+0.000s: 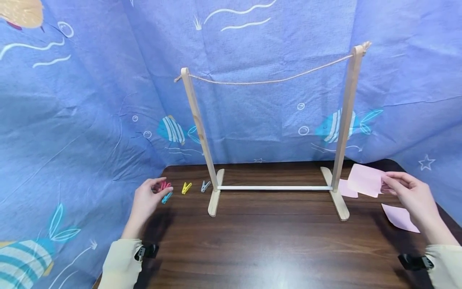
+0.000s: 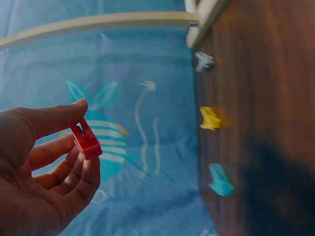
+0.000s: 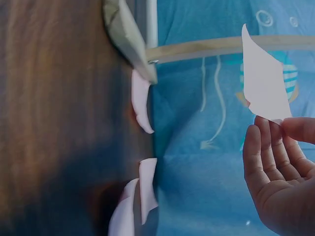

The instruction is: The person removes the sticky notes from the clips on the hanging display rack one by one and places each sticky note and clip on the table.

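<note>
My left hand (image 1: 149,197) pinches a red clothespin (image 2: 87,141) between thumb and fingers, raised above the table at the left. Beside it on the table lie a blue clothespin (image 1: 167,197), a yellow clothespin (image 1: 186,188) and a grey clothespin (image 1: 205,186). Over at the right, my right hand (image 1: 411,190) pinches the edge of a pink paper square (image 1: 365,179) between thumb and fingers, held up off the table. More pink paper lies below: one sheet (image 1: 400,217) near the wrist, another (image 1: 347,189) by the rack's right foot, partly covered from the head view.
A wooden rack stands mid-table, with a left post (image 1: 197,120), a taller-looking right post (image 1: 348,116) and a white crossbar (image 1: 274,188) low down. A slack string (image 1: 252,83) joins the post tops. Blue fish-patterned cloth (image 1: 260,132) hangs behind the dark wooden table (image 1: 267,237).
</note>
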{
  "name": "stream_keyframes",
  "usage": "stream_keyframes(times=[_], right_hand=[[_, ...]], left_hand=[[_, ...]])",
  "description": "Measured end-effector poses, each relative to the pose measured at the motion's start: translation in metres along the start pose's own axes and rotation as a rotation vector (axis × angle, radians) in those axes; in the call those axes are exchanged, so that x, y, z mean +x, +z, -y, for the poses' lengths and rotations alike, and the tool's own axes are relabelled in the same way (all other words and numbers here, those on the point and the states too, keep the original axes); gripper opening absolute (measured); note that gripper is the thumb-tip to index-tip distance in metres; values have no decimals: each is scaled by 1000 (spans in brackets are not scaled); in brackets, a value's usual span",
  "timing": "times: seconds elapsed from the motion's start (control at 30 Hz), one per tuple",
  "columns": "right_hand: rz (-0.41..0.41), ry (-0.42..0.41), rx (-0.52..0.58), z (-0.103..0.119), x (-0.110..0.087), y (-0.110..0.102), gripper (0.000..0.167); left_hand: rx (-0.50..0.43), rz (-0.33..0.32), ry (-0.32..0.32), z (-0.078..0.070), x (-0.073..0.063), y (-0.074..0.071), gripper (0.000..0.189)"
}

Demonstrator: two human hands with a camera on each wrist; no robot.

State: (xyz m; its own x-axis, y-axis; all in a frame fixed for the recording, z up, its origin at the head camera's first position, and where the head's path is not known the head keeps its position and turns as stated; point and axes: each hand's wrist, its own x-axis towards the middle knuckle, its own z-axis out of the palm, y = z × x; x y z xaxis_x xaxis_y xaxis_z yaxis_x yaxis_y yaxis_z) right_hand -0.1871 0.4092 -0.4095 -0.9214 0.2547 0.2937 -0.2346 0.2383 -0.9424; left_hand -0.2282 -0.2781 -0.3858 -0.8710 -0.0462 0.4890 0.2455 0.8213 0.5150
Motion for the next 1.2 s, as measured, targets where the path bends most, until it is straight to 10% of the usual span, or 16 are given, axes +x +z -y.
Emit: stream_keyframes(times=[0.7,0.87,1.03,1.2], right_hand=[[116,179,-146,-61,-19,-22,32],[165,285,-235,-63,-17,-29,12],[245,338,-332,-60,-13,-32,42],[320,353,-328,-60,-10,-32,28]], left_hand=[[19,222,-207,56,-29,23,45],[6,278,-288,64,-31,26,47],[48,310,-327,68,-31,30,46],[76,356,-332,70,-29,32,47]])
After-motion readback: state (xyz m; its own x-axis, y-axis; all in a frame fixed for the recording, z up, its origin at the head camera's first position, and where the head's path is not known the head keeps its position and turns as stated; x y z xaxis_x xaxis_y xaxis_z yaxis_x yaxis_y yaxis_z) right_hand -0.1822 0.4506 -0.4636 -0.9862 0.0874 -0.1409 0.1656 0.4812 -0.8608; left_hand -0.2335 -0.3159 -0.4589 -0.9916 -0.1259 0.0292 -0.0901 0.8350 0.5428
